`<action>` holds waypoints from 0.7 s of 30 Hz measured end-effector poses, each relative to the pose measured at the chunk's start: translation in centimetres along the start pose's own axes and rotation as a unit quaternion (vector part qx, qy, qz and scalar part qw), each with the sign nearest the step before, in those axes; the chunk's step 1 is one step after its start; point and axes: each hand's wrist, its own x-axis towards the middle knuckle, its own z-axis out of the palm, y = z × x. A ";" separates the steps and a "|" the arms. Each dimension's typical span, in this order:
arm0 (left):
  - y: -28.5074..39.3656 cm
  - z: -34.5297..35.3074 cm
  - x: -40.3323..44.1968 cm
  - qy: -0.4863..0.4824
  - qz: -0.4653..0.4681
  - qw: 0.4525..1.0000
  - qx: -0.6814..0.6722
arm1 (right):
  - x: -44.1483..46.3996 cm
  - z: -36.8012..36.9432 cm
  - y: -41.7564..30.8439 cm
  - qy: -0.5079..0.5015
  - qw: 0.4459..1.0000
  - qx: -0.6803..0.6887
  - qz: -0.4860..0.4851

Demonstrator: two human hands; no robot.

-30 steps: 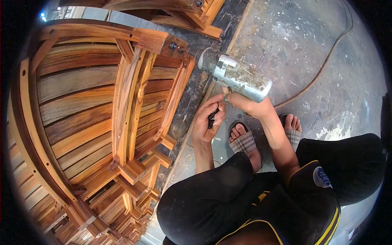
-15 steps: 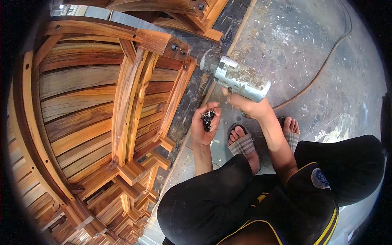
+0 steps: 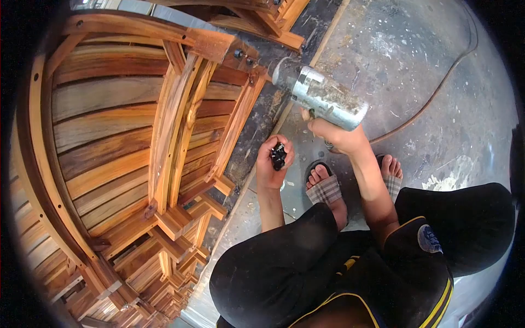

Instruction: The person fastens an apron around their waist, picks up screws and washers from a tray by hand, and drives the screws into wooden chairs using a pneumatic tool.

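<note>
My right hand (image 3: 342,135) is wrapped round the handle of a worn silver impact wrench (image 3: 331,98). Its blurred nose points left toward dark bolts (image 3: 238,53) at the end of a wooden frame (image 3: 210,45); I cannot tell whether it touches them. Palm up and fingers curled, my left hand (image 3: 269,164) holds a small bunch of black bolts (image 3: 278,156) below the wrench. Slatted wooden furniture (image 3: 104,117) lies to the left of both hands.
A brown hose (image 3: 432,101) curves over the grey floor (image 3: 404,60) at right. Another wooden piece (image 3: 262,22) stands at the top. More wooden frames (image 3: 169,262) line up at lower left. My sandalled feet (image 3: 325,188) are close below the hands.
The wooden furniture sits slightly higher in view, and the wrench has shifted slightly up and right. My left fingers have curled closer round the black bolts.
</note>
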 end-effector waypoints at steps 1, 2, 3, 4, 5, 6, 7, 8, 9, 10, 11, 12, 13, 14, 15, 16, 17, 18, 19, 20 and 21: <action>0.0 -0.1 0.0 0.016 -0.010 1.000 -0.001 | 0.0 0.0 0.2 -0.006 1.000 0.000 0.003; 0.0 -0.2 0.0 0.033 -0.020 0.999 -0.002 | 0.1 0.0 0.6 0.000 1.000 0.015 -0.004; -0.1 -0.6 0.1 0.038 -0.016 0.999 -0.005 | 0.1 0.0 0.8 0.005 1.000 0.030 -0.010; -0.2 -1.0 0.2 0.065 -0.030 0.997 0.013 | 0.0 -0.2 0.4 -0.009 1.000 0.013 -0.003; -0.2 -1.3 0.3 0.093 -0.045 0.994 0.031 | 0.0 -0.2 0.6 -0.015 1.000 0.014 0.001; -0.4 -1.6 0.5 0.094 -0.045 0.993 0.060 | 0.1 -0.2 0.8 -0.008 1.000 0.021 0.004; -0.6 -1.8 0.9 0.098 -0.042 0.993 0.056 | 0.1 -0.2 1.0 0.001 1.000 0.026 0.007; -0.9 -2.2 1.4 0.121 -0.046 0.983 0.133 | -0.2 -0.5 0.7 -0.001 0.998 0.046 0.044; -1.3 -2.6 2.0 0.144 -0.050 0.966 0.210 | -0.2 -0.7 0.6 -0.004 0.998 0.045 0.047; -2.0 -3.4 3.0 0.154 -0.028 0.954 0.254 | -0.2 -0.9 0.7 -0.011 0.995 0.076 0.056; -2.7 -4.1 4.1 0.157 -0.027 0.955 0.250 | -0.1 -1.0 0.7 -0.016 0.992 0.107 0.066; -3.3 -5.0 5.5 0.177 0.020 0.918 0.354 | 0.0 -1.2 0.8 -0.024 0.992 0.116 0.048; -3.8 -5.5 6.6 0.194 0.065 0.868 0.452 | -0.1 -1.3 0.7 -0.026 0.992 0.114 0.050; -4.3 -5.9 7.7 0.195 0.065 0.869 0.449 | -0.2 -1.4 0.5 -0.015 0.990 0.126 0.056; -4.7 -6.1 8.9 0.195 0.140 0.798 0.552 | -0.3 -1.5 0.3 -0.004 0.989 0.138 0.060; -4.8 -6.2 9.8 0.190 0.213 0.710 0.644 | -0.2 -1.7 -0.1 -0.002 0.989 0.130 0.073; -5.0 -6.4 10.3 0.188 0.214 0.711 0.642 | -0.2 -1.9 -0.2 -0.001 0.989 0.127 0.071; -5.0 -6.1 10.7 0.166 0.252 0.676 0.672 | -0.1 -2.0 -0.4 -0.006 0.989 0.136 0.064; -5.0 -5.9 11.0 0.142 0.289 0.638 0.699 | 0.0 -2.1 -0.6 -0.011 0.988 0.145 0.057; -5.0 -5.8 11.1 0.138 0.291 0.638 0.699 | 0.0 -2.2 -0.7 -0.008 0.988 0.145 0.054; -4.7 -5.3 10.8 0.113 0.258 0.629 0.725 | 0.0 -2.2 -0.8 -0.003 0.989 0.141 0.050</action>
